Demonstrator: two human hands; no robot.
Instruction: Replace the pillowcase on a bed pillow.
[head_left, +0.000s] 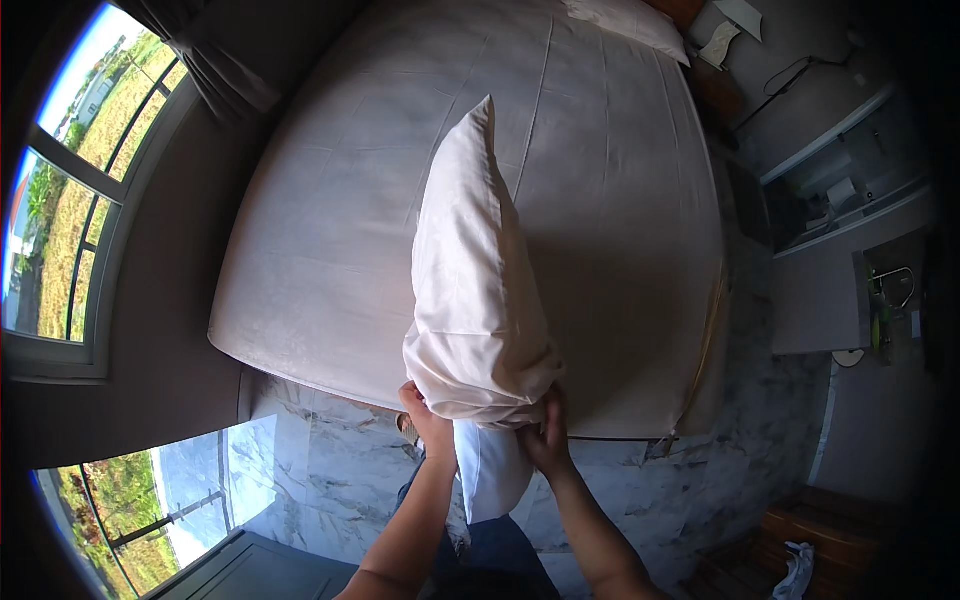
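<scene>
A white pillow is partly inside a light beige pillowcase, its bare end sticking out toward me. My left hand grips the bunched edge of the pillowcase on the left side. On the right side, my right hand holds the gathered opening, its fingertips partly hidden by the fabric. The covered pillow points away from me, over the near part of a bed with a fitted beige sheet. Its far corner narrows to a peak.
Another pillow lies at the bed's far end. Marbled floor tiles run along the near edge. Windows with a tied curtain are at left. A wooden piece of furniture with a cloth on it stands at lower right.
</scene>
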